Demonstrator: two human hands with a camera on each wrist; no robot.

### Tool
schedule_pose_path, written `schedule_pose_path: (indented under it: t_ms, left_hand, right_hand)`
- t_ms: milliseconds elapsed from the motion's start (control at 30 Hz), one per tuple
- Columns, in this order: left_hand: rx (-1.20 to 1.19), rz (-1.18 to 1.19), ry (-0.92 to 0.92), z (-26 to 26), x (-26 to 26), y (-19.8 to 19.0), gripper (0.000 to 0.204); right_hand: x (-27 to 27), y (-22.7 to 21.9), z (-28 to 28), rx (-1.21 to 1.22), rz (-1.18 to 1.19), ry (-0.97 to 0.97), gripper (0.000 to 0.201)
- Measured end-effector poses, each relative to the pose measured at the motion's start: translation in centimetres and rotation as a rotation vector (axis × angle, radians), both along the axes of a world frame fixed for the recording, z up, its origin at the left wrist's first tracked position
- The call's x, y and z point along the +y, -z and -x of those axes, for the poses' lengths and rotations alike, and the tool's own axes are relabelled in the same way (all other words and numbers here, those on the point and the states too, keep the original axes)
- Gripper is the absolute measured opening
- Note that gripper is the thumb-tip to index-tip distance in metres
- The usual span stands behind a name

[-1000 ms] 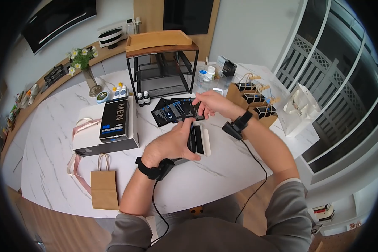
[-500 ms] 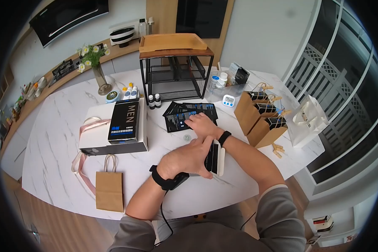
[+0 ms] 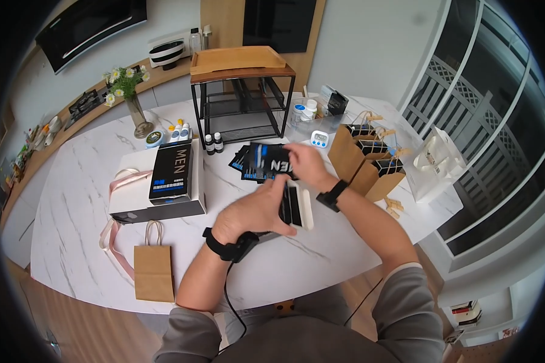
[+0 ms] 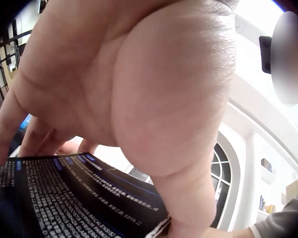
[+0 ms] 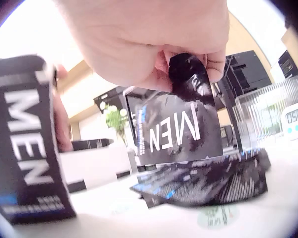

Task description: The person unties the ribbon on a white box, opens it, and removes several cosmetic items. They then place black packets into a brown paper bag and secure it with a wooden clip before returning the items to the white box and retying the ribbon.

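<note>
Black MEN box sits on a white carton, perhaps stacked to spare desk space. Further right, the left hand steadies, it seems, an open carton in a wide grip; beyond, the right hand tightly pinches one sachet by its end, above fanned sachets, likely keeping it separate.

The raised sachet is black with white MEN lettering, and the piled sachets are black too, printed in white and blue. That open carton matches: black, white letters, a touch of blue. I see grey veins running across the white bench, a pale pink ribbon, plain brown on the flat paper bag, blue buttons on the white timer, and grey sleeves.
</note>
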State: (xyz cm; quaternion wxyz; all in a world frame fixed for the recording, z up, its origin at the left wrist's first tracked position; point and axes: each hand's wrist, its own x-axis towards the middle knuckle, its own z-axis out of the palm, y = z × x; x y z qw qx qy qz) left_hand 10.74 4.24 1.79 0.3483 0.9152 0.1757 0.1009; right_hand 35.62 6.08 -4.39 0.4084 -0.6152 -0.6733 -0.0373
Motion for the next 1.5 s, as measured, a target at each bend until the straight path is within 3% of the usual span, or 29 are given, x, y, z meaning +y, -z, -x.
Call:
schedule_pose_path:
  t_ms: [133,200,233,267,333,400,567,700,933,1167,1233,1267,1433,1500]
  left_hand:
    - [-0.017,-0.025,-0.184,0.0,1.6,0.3,0.122]
    - [-0.017,-0.024,-0.216,-0.1,1.9,0.3,0.124]
    - [-0.005,-0.020,-0.238,-0.1,1.9,0.2,0.125]
    - [0.007,-0.016,-0.260,-0.1,1.9,0.2,0.126]
    - [-0.017,-0.025,-0.264,-0.2,1.9,0.7,0.127]
    - [-0.042,-0.035,-0.270,-0.2,1.8,0.8,0.129]
    - [0.016,0.024,-0.257,-0.1,1.6,-0.2,0.126]
    - [0.023,0.004,-0.253,0.0,1.5,-0.4,0.126]
    - [0.002,-0.029,-0.231,0.0,1.8,0.2,0.126]
    - [0.009,-0.021,-0.197,0.0,1.5,-0.3,0.126]
    - [-0.011,-0.028,-0.173,-0.1,1.7,0.3,0.126]
    - [-0.032,-0.036,-0.152,-0.1,1.8,0.5,0.127]
    - [-0.076,0.054,-0.162,0.1,2.4,0.5,0.124]
    - [-0.104,0.082,-0.156,0.1,2.5,0.5,0.125]
  right_hand:
    - [-3.4,-7.3,-2.4,0.158,0.048,0.134,0.023]
    - [-3.8,-8.0,-5.0,0.386,0.033,0.001,0.021]
    - [-5.3,-10.4,-4.3,0.496,0.074,-0.063,0.021]
    - [-6.6,-12.2,-3.4,0.499,0.074,-0.058,0.021]
    - [-8.7,-15.0,-2.0,0.282,0.255,0.013,0.022]
    - [-9.6,-15.7,-1.2,0.279,0.307,-0.007,0.021]
    - [-9.9,-16.5,-0.5,0.231,0.453,-0.047,0.021]
    - [-9.6,-16.6,-0.6,0.160,0.433,-0.051,0.021]
    - [-9.3,-16.9,-0.9,0.286,0.460,-0.051,0.019]
    - [-8.4,-15.5,0.3,0.093,0.625,-0.121,0.021]
    - [-8.2,-14.9,1.4,0.462,0.728,-0.123,0.023]
    - [-7.4,-13.6,1.0,0.544,0.680,-0.253,0.032]
    - [-6.1,-11.9,2.3,0.730,0.560,-0.251,0.036]
    - [-5.7,-10.2,3.1,0.826,0.434,-0.381,0.038]
